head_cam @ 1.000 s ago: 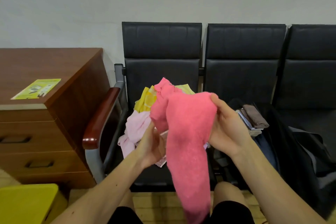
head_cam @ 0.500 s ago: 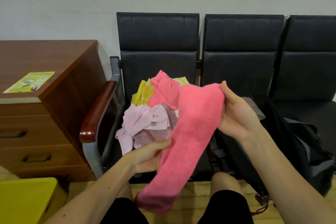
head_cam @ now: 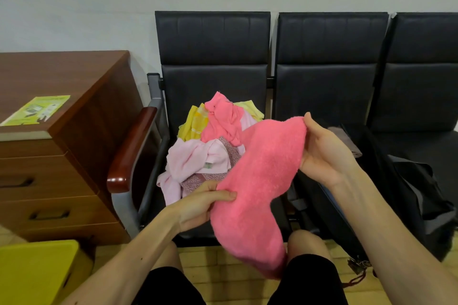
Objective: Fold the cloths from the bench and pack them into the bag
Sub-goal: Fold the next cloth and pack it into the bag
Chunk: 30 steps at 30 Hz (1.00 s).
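While both hands worked in front of the bench, I could see the pink towel stretched on a slant between them, off the seat and in the air above the knees. The left hand, at about 7 o'clock from the towel's middle, pinched its near edge, thumb on top and fingers curled beneath. The right hand, at 2 o'clock, gripped the upper corner with the thumb raised along the edge; its fingers were hidden behind the fabric. The towel's lower end hung loose toward 6 o'clock, so no clean fold was in it yet.

I judged the job to be early on. At 11 o'clock from the towel a pile of cloths lay crumpled on the left seat: yellow, pale pink, patterned and another bright pink, none folded. At 3 o'clock the black bag sat open on the next seat, and a grey-brown piece showed at its mouth, just behind the right hand; I could not tell how much more was inside. Most of the folding and packing was left to do.
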{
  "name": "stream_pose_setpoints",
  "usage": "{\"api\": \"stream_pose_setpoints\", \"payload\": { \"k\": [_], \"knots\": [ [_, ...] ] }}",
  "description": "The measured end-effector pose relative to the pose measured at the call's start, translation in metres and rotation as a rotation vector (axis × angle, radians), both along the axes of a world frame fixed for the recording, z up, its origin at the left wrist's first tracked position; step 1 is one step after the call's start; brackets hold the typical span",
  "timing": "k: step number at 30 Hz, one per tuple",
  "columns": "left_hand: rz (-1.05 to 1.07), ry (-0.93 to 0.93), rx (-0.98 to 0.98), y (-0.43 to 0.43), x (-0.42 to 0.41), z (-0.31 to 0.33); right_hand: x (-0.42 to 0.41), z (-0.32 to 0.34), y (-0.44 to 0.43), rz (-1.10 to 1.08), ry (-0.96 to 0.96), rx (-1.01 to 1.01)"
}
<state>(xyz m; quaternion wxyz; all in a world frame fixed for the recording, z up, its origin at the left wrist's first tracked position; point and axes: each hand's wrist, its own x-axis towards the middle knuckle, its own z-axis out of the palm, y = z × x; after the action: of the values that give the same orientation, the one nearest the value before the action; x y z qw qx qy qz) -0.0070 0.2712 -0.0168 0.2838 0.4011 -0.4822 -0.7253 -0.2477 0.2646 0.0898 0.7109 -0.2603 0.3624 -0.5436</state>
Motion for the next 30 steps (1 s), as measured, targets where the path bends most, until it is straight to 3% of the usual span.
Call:
{"api": "stream_pose_setpoints", "payload": {
  "k": [6,11,15,18,22,26,30],
  "knots": [
    [0.153,0.263,0.075,0.002,-0.010,0.020,0.004,-0.020,0.000,-0.007,-0.103,-0.050],
    [0.332,0.371,0.191,-0.007,-0.020,0.042,0.044,-0.107,0.035,0.289,-0.131,0.237],
    [0.345,0.388,0.228,-0.009,-0.012,0.043,0.054,-0.125,0.044,0.377,-0.177,0.168],
    [0.345,0.363,0.131,-0.008,-0.001,0.040,0.056,-0.122,0.041,0.352,-0.168,0.082],
    [0.296,0.308,0.014,-0.004,0.013,0.040,0.049,-0.105,0.032,0.194,-0.008,-0.030],
    [0.154,0.134,-0.069,0.001,0.027,0.038,0.037,-0.073,0.027,0.001,0.431,-0.268],
    [0.027,-0.112,-0.131,0.004,0.027,0.034,0.029,-0.051,0.020,-0.074,0.702,-0.403]
  ]
}}
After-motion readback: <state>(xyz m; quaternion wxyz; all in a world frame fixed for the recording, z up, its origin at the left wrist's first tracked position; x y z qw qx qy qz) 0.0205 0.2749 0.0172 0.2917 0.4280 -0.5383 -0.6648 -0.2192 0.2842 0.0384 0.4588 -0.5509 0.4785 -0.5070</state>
